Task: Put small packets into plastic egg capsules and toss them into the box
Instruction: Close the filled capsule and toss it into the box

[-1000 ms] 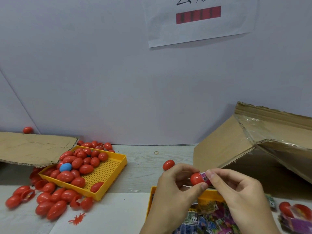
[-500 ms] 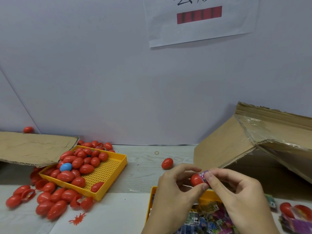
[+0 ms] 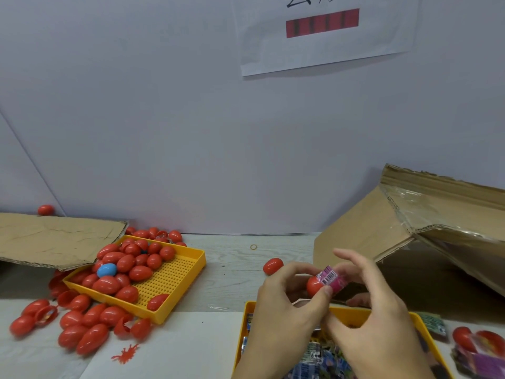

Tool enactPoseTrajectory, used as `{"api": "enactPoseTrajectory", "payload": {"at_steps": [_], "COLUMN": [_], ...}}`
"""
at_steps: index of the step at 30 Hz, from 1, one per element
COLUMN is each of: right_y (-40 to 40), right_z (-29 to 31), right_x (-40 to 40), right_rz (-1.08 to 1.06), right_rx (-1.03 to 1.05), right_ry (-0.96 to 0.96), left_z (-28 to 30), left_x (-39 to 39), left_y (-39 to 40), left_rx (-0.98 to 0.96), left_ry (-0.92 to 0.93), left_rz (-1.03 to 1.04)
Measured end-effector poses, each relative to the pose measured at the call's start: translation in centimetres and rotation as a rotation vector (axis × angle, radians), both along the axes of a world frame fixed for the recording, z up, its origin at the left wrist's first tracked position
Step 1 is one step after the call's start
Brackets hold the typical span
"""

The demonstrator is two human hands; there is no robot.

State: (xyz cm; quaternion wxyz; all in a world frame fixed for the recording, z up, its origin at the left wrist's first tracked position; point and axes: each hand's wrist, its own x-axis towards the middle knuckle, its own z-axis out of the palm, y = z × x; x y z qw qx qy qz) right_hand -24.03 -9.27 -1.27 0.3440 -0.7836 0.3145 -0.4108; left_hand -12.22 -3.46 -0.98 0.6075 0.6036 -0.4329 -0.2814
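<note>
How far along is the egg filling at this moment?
Finished count can't be judged: the cardboard box hides its inside. In hand: the left hand holds a red capsule while the right hand works a pink packet into it. Left: many red eggs in the yellow tray.

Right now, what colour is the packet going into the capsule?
Pink, with a white barcode patch: the packet, seen in the head view, sticks out of the red capsule.

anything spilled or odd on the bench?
Yes: red egg capsules lie spilled on the table left of the yellow tray, one stray capsule sits alone mid-table, and a single blue capsule sits among the reds.
</note>
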Motion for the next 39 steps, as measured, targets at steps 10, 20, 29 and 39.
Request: {"api": "enactPoseTrajectory", "payload": {"at_steps": [10, 20, 29, 39], "right_y": [0.3, 0.1, 0.3, -0.9], "right_z": [0.2, -0.4, -0.2, -0.5], "right_x": [-0.1, -0.1, -0.1, -0.7], "right_rz": [-0.126, -0.087, -0.026, 0.160], "right_rx": [-0.246, -0.230, -0.147, 0.147], "right_ry": [-0.028, -0.036, 0.006, -0.168], "left_z": [-0.5, -0.2, -0.2, 0.2], "left_x": [-0.3, 0.0, 0.0, 0.7], "left_y": [-0.3, -0.2, 0.0, 0.2], "left_rx": [0.011, 0.036, 0.038, 0.013], "left_ry": [0.058, -0.012, -0.053, 0.112], "left_rz": [-0.031, -0.030, -0.007, -0.059]}}
